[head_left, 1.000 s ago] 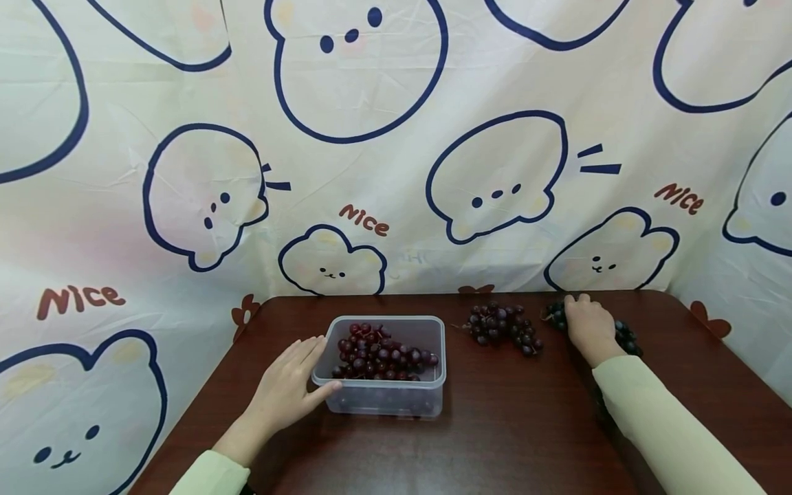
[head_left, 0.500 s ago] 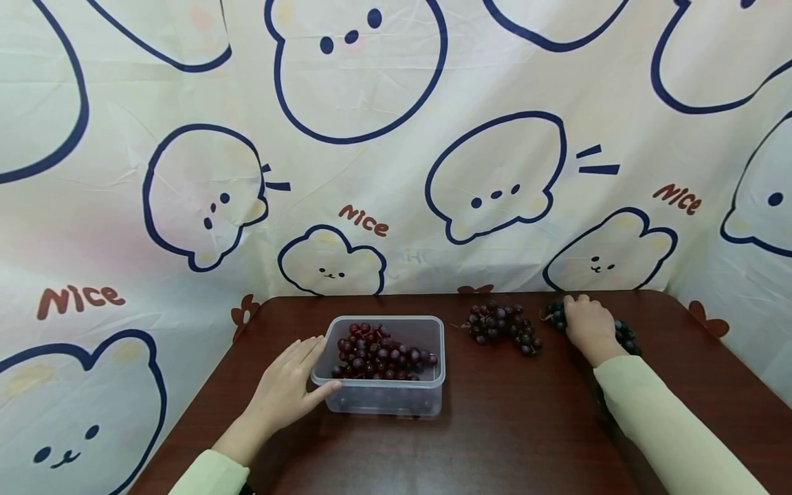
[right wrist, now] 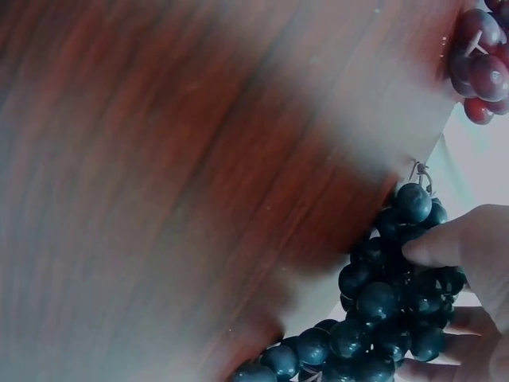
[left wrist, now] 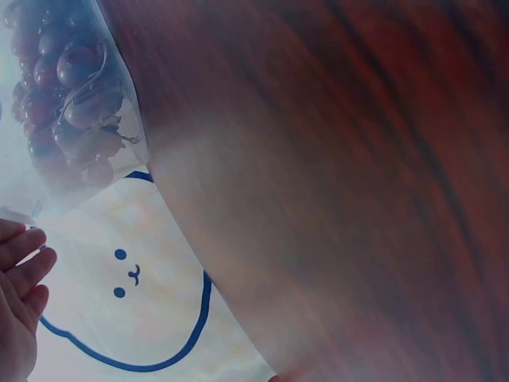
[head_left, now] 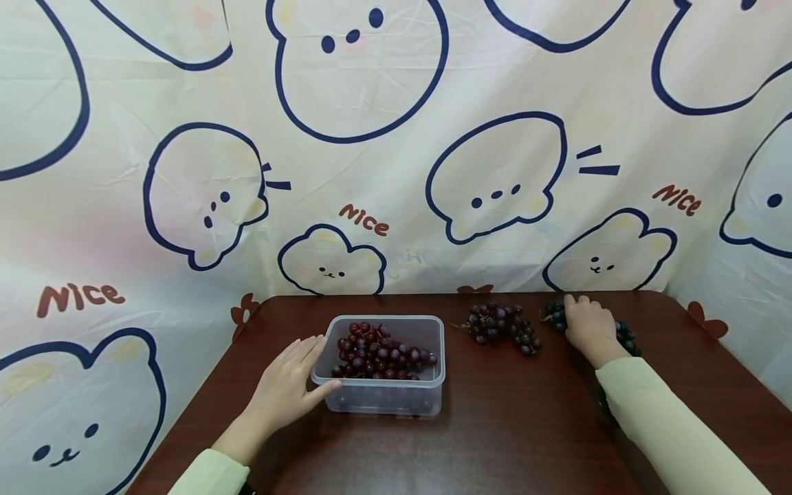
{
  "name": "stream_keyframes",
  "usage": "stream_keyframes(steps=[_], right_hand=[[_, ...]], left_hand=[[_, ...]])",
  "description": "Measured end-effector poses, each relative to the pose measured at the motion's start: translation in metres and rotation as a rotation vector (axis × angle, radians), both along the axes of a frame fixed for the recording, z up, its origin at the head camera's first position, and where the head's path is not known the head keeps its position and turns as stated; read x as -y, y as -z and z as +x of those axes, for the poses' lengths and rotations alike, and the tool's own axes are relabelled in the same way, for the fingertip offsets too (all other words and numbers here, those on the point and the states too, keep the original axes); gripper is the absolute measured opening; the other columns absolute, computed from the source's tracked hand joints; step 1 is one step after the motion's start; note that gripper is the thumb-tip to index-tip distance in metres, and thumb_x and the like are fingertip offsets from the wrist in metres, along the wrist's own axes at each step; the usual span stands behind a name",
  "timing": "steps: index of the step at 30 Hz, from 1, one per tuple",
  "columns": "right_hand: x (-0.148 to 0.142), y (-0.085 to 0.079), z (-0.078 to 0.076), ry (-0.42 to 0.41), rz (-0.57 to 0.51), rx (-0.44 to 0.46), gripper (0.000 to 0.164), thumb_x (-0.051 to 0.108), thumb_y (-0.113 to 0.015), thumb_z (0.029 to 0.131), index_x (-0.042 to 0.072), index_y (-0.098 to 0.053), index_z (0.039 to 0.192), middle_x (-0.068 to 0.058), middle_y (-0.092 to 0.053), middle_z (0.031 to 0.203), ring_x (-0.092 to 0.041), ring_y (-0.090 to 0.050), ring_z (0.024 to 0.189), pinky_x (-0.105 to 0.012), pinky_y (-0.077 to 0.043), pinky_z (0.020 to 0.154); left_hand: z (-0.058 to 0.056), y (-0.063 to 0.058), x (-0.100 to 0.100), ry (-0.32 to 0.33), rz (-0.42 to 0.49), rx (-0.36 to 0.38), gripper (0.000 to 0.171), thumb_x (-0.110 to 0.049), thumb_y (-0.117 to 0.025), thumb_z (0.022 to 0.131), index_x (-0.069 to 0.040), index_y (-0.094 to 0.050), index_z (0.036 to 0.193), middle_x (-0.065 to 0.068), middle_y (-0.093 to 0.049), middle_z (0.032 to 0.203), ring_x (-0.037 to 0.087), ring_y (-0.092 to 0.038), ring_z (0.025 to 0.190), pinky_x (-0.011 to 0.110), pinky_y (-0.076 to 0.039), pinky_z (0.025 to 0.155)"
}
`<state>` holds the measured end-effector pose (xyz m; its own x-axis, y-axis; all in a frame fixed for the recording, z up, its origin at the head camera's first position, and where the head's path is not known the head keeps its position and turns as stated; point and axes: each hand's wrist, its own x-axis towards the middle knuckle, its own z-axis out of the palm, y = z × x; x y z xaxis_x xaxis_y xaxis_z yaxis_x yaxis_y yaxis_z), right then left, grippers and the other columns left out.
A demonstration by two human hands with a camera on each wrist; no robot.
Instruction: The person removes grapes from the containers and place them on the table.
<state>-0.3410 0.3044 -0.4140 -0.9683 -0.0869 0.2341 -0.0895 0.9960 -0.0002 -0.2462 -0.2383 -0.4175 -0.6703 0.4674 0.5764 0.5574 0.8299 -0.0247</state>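
Observation:
At the right of the head view, my right hand (head_left: 590, 326) grips a bunch of black grapes (head_left: 628, 337) lying on the table. In the right wrist view, the thumb presses into these black grapes (right wrist: 378, 302) from one side and the fingers come round the other. My left hand (head_left: 287, 388) rests at the left end of a clear plastic container (head_left: 390, 397), its fingers straight along the rim and the thumb at the front corner. Inside lies a bunch of red grapes (head_left: 377, 354). The left wrist view shows these red grapes (left wrist: 71, 95) through the container wall.
A second bunch of dark red grapes (head_left: 501, 326) lies between the container and my right hand, near the table's back edge. Brown wood-grain table (head_left: 495, 426) spreads in front. A printed cloth (head_left: 408, 172) hangs behind and at both sides.

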Motion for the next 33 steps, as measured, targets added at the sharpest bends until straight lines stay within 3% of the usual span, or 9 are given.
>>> stream_keyframes(steps=[8,15,23,33], right_hand=[[0.000,-0.005,0.004,-0.001,0.019,0.058,0.063,0.006,-0.072,0.081,-0.018,-0.041,0.130,-0.040,-0.049,0.112,-0.054,-0.052,0.096,-0.061,-0.048,0.070],[0.002,-0.009,0.009,0.002,0.029,0.080,0.062,0.004,-0.069,0.082,-0.017,-0.039,0.132,-0.040,-0.047,0.115,-0.055,-0.051,0.098,-0.062,-0.047,0.073],[0.004,-0.016,0.013,-0.005,0.053,0.073,0.061,0.004,-0.066,0.084,-0.016,-0.039,0.135,-0.040,-0.047,0.117,-0.055,-0.051,0.097,-0.061,-0.046,0.072],[0.005,-0.021,0.018,-0.030,0.052,-0.005,0.053,0.003,-0.062,0.085,-0.015,-0.042,0.130,-0.039,-0.049,0.115,-0.054,-0.052,0.096,-0.061,-0.047,0.072]], left_hand=[[0.000,0.000,0.000,0.007,-0.001,-0.007,0.081,-0.061,-0.062,0.086,0.005,-0.057,0.132,0.019,-0.058,0.132,0.034,-0.053,0.122,0.051,-0.037,0.106],[0.000,0.001,0.000,0.005,-0.003,-0.013,0.080,-0.061,-0.061,0.086,0.005,-0.057,0.131,0.020,-0.058,0.131,0.035,-0.054,0.121,0.051,-0.038,0.105],[0.000,0.001,0.001,0.005,0.001,-0.018,0.080,-0.061,-0.062,0.085,0.005,-0.058,0.131,0.020,-0.059,0.130,0.034,-0.054,0.121,0.052,-0.038,0.104],[-0.001,0.001,0.001,0.006,0.004,-0.011,0.081,-0.061,-0.062,0.085,0.004,-0.058,0.131,0.019,-0.058,0.131,0.034,-0.053,0.122,0.051,-0.038,0.105]])
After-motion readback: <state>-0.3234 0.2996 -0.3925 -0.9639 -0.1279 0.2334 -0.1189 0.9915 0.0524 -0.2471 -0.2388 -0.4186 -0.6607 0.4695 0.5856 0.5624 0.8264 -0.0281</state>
